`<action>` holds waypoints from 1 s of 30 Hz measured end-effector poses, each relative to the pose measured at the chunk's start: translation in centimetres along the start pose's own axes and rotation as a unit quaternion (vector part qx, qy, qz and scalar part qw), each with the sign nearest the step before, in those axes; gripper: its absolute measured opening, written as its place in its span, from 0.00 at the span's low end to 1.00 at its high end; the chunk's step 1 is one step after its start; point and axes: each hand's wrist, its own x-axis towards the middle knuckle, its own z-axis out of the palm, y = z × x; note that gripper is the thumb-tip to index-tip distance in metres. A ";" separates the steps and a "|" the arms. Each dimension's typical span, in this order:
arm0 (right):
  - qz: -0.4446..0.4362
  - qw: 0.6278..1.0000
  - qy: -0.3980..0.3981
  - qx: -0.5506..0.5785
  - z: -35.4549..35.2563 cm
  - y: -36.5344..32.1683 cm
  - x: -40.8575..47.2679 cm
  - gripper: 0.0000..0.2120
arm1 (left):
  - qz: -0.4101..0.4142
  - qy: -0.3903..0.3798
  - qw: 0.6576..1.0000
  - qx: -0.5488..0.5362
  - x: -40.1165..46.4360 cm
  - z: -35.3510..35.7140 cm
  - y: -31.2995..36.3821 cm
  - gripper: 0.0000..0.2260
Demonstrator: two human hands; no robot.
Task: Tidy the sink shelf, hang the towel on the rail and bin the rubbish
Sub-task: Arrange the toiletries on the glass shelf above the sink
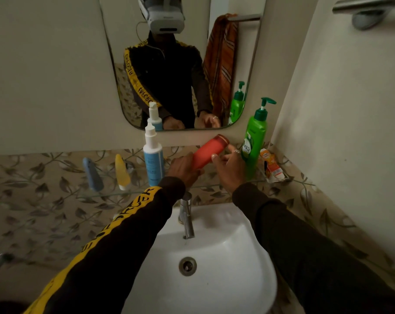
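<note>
A red bottle with a gold-rimmed cap is tilted above the glass shelf. My left hand grips its lower end and my right hand holds its side. On the shelf lie a blue tube and a yellow tube. A white and blue spray bottle stands upright, and so does a green pump bottle. An orange and white carton lies at the shelf's right end. An orange striped towel shows in the mirror, hanging from a rail.
The white basin and chrome tap sit directly below my arms. The mirror is on the wall behind the shelf. A metal rail is mounted on the right wall, top right. Leaf-patterned tiles cover the wall.
</note>
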 end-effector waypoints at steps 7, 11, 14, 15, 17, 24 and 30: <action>0.022 0.997 -0.026 0.071 0.2 -1.0 0.5 0.30 | 0.004 0.012 0.993 -0.114 -1.1 -0.3 -0.3 0.26; -0.013 0.997 0.002 0.081 0.5 -2.3 0.3 0.23 | 0.000 0.004 0.989 -0.146 -1.1 -0.6 -0.2 0.29; -0.065 0.997 -0.009 0.031 0.8 -3.4 -0.1 0.25 | -0.017 -0.011 0.982 -0.187 -1.1 -0.8 -0.3 0.32; -0.082 0.996 -0.012 0.014 0.9 -3.7 -0.3 0.25 | -0.024 -0.015 0.978 -0.208 -1.2 -0.8 -0.3 0.33; -0.104 0.994 -0.013 -0.004 1.0 -4.1 -0.6 0.27 | -0.031 -0.015 0.969 -0.244 -1.3 -0.9 -0.4 0.33; -0.117 0.993 -0.024 -0.015 1.0 -4.4 -0.7 0.26 | -0.039 -0.027 0.951 -0.305 -1.0 -0.7 -0.9 0.28; -0.133 0.991 -0.032 -0.015 1.0 -4.0 -0.9 0.26 | -0.049 -0.028 0.947 -0.316 -0.8 0.0 -1.1 0.25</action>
